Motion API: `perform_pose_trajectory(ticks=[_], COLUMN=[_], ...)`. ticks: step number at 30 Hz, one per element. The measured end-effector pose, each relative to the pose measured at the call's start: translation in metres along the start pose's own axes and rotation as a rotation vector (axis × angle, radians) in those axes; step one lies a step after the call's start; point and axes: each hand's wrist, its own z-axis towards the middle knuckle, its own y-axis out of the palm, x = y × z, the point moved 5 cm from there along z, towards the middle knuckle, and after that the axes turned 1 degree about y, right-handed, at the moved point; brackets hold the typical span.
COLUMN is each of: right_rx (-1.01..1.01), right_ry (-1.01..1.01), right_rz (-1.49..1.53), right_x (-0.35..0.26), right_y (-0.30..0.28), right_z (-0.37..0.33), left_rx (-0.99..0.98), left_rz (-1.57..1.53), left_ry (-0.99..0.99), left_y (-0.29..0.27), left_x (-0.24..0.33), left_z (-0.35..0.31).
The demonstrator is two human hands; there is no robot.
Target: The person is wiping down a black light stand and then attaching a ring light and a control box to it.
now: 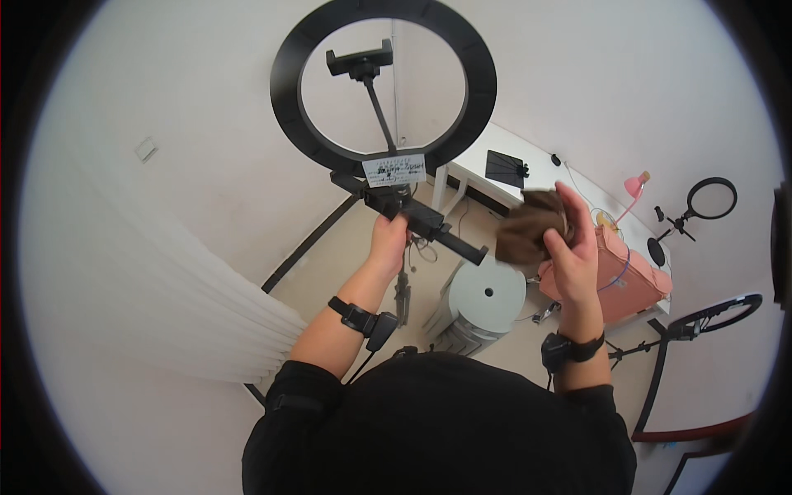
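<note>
Brown cloth (526, 228) clamped inside right grip (579, 250), left grip (388, 240) wrapped around ring-light stand (403, 299)

a head-worn fisheye camera looked down and forward, at close range
the black shirt (437, 421) filled the lower middle, close to the lens; the floor (322, 260) lay farther off, near the centre.

A white label (394, 171) with small, dark lettering sits at the black ring light's (286, 92) lower rim; no words are legible.
</note>
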Motion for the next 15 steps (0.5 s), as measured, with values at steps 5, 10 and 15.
perform_pose_trajectory(ticks=[5, 10, 15], right_rx=[0.13, 0.169, 0.188], right_ry=[0.032, 0.011, -0.039], right_rz=[0.456, 0.5, 0.479], right_x=[0.01, 0.029, 0.028], right_y=[0.035, 0.058, 0.07], right_z=[0.02, 0.037, 0.056], left_rx=[0.087, 0.132, 0.18], left_rz=[-0.001, -0.03, 0.094], left_ry=[0.015, 0.006, 0.026], left_y=[-0.025, -0.045, -0.07], left_x=[-0.043, -0.073, -0.103], left_z=[0.003, 0.002, 0.011])
